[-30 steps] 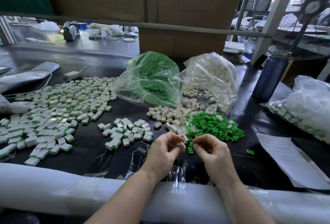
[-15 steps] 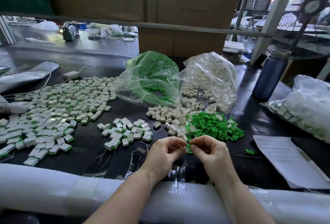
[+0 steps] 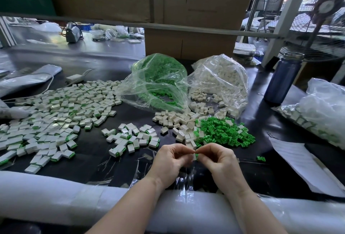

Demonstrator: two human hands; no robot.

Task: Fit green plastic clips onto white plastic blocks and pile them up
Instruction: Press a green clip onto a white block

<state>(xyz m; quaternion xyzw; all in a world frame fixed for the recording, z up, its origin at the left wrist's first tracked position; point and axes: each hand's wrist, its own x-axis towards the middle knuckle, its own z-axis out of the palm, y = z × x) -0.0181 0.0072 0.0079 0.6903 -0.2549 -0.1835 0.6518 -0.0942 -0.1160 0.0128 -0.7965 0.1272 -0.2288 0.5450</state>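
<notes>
The fingers (image 3: 187, 151) of the left hand (image 3: 172, 161) and those of the right hand (image 3: 218, 161) meet tip to tip, curled and pinching a small white block (image 3: 194, 157) between them just above the dark counter (image 3: 93, 162); a sliver of green shows at its lower edge (whether that is a clip already seated cannot be told). Just beyond the knuckles lies a loose heap of green clips (image 3: 224, 133), and touching its left side a heap of bare white blocks (image 3: 177, 120). One stray clip (image 3: 261, 158) sits apart to the right, near a sheet of paper (image 3: 298, 162). Left of the hands is a small cluster of finished blocks (image 3: 134, 138) with green edges, and farther left a much larger spread of them (image 3: 56, 114). Behind the heaps slump two clear bags, one of green clips (image 3: 158, 80), one of white blocks (image 3: 222, 80). A blue bottle (image 3: 281, 80) stands upright at the right.
</notes>
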